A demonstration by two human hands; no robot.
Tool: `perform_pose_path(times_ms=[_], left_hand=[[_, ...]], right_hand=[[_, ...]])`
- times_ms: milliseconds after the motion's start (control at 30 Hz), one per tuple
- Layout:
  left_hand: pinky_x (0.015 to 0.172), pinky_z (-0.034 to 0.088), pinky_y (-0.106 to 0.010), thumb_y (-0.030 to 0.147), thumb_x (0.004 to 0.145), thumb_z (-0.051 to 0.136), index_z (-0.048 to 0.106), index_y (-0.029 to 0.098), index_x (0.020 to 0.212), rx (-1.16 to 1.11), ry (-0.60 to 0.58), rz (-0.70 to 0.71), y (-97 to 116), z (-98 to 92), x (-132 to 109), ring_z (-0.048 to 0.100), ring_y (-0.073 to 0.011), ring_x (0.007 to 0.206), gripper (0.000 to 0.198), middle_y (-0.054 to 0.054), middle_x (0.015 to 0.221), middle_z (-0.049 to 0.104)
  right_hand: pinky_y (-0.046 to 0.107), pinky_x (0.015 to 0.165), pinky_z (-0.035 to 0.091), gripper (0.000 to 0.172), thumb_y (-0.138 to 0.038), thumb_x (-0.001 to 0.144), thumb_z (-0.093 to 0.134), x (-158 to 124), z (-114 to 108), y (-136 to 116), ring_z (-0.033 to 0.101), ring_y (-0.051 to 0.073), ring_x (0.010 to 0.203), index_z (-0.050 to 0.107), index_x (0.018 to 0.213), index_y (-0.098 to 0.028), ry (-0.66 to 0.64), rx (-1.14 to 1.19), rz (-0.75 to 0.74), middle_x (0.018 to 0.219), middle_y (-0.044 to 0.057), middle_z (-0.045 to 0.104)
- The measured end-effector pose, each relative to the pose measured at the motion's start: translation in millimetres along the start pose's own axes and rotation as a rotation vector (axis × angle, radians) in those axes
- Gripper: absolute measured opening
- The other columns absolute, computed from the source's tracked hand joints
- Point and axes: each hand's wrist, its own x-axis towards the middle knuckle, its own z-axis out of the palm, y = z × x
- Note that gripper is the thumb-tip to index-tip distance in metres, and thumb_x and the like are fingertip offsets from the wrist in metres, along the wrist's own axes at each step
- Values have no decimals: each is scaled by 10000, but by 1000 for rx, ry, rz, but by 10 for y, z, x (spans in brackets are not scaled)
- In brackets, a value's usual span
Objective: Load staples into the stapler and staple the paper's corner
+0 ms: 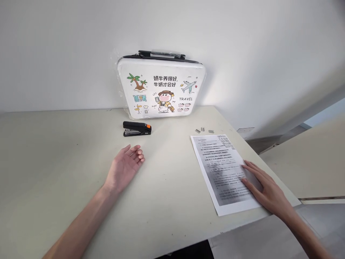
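My left hand (124,166) rests palm up on the table, fingers apart and slightly curled, holding nothing. Just beyond its fingertips lies a black stapler (137,128) with an orange button, on its base. At the right, my right hand (265,187) lies over the right edge of a printed sheet of paper (215,169); its thumb and forefinger are stretched out on the page, and the other fingers are partly hidden. Whether more than one sheet lies there I cannot tell. Several small strips of staples (202,129) lie behind the paper's top edge.
A white case (161,90) with cartoon pictures, a black handle and clear plastic wrap leans against the wall at the back. The pale table (161,201) ends close to the paper's right and near sides. Beyond its right edge stands a pale panel (307,158).
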Motion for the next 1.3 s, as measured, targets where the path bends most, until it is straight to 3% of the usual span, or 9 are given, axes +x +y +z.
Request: perform_pose_path(times_ms=[267, 500, 767, 1000, 1300], left_hand=[[660, 584, -297, 214, 990, 559, 697, 112, 961, 6, 21, -9, -8, 33, -11, 599, -174, 702, 174, -75, 811, 582], [677, 583, -291, 215, 1003, 540, 702, 85, 961, 26, 3, 3, -19, 4, -1, 605, -173, 719, 212, -82, 827, 574], [668, 585, -294, 211, 999, 555, 707, 81, 951, 32, 4, 8, -15, 22, -15, 599, -172, 716, 206, -81, 826, 573], [674, 579, -295, 199, 992, 559, 704, 81, 953, 35, 3, 11, -18, 6, -1, 604, -170, 718, 191, -77, 826, 573], [681, 575, -290, 191, 991, 560, 711, 94, 931, 44, -3, 12, -16, 10, 1, 597, -169, 727, 190, -73, 823, 575]], right_hand=[[589, 1291, 312, 533, -585, 1035, 502, -51, 42, -184, 400, 330, 1558, 585, 1472, -290, -41, 35, -66, 1650, 65, 487], [587, 1307, 271, 536, -505, 1065, 480, -114, 97, -448, 321, 309, 1596, 461, 1578, -348, -86, -44, -174, 1706, 15, 395], [617, 1307, 249, 625, -462, 1087, 436, -208, 202, -880, 217, 322, 1628, 263, 1683, -389, -112, -143, -257, 1753, -18, 268], [633, 1312, 222, 659, -454, 1094, 415, -255, 300, -1206, 176, 342, 1632, 198, 1709, -364, -104, -173, -296, 1759, -20, 233], [650, 1312, 205, 673, -445, 1093, 423, -267, 354, -1368, 126, 354, 1640, 174, 1713, -364, -102, -180, -299, 1769, -25, 200]])
